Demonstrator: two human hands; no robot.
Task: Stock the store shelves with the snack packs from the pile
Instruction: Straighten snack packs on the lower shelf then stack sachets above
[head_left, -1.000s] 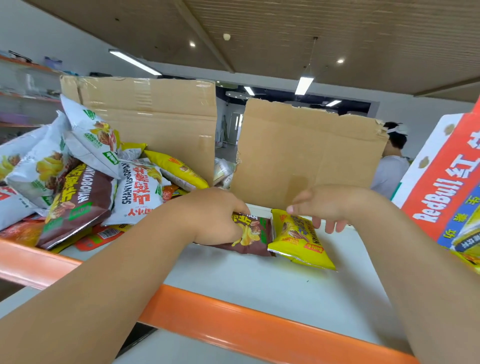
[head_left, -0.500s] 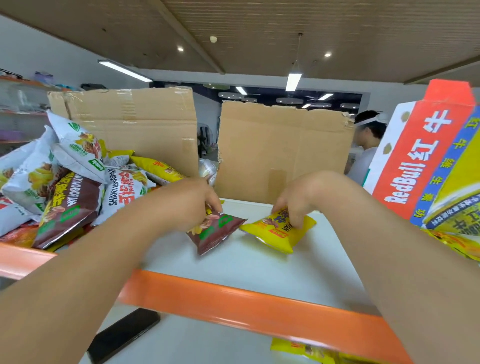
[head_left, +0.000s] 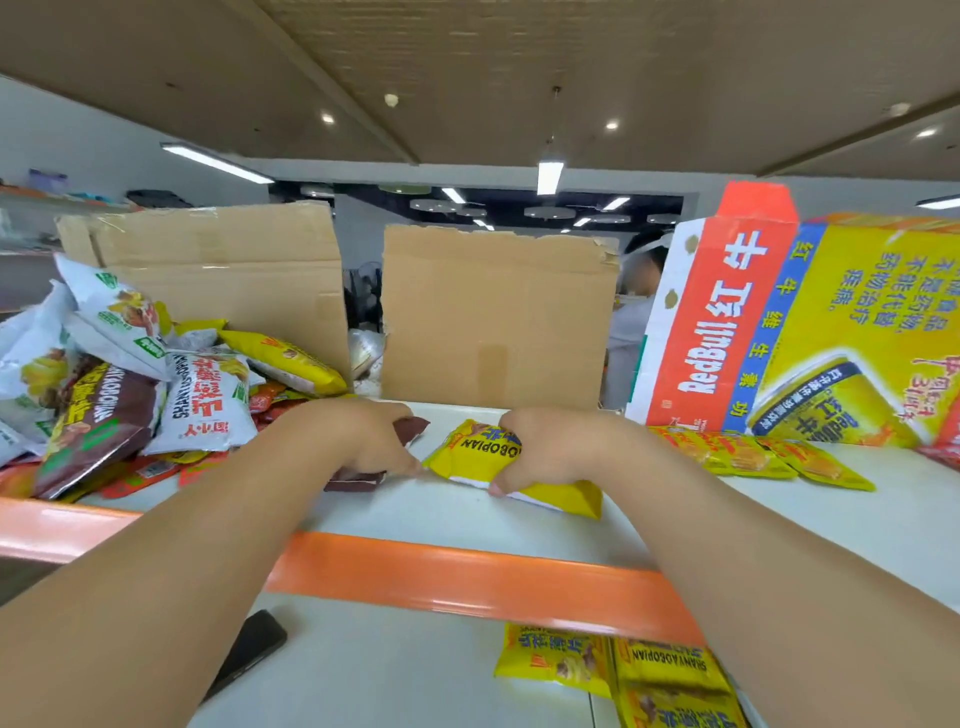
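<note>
Two hands work side by side on the white upper shelf (head_left: 415, 514). The left hand (head_left: 371, 441) curls its fingers round a brown snack pack (head_left: 411, 427), which lies on the shelf, largely hidden beneath the hand. The right hand (head_left: 550, 447) grips a yellow snack pack (head_left: 470, 452) from above, thumb at its near edge; this pack also rests on the shelf, just beside the brown one. To the left, the pile (head_left: 130, 395) of white, brown, yellow and red packs is heaped against a cardboard panel (head_left: 223, 280); a second cardboard panel (head_left: 493, 322) stands behind the hands. To the right, a row of yellow packs (head_left: 753, 457) lies flat in front of a red, blue and yellow RedBull carton (head_left: 727, 322). An orange rail (head_left: 467, 571) edges the shelf front. Below it, on the lower shelf (head_left: 389, 675), lie a dark phone (head_left: 249, 649) and further yellow packs (head_left: 623, 670). A person (head_left: 639, 291) stands beyond the shelving.
</note>
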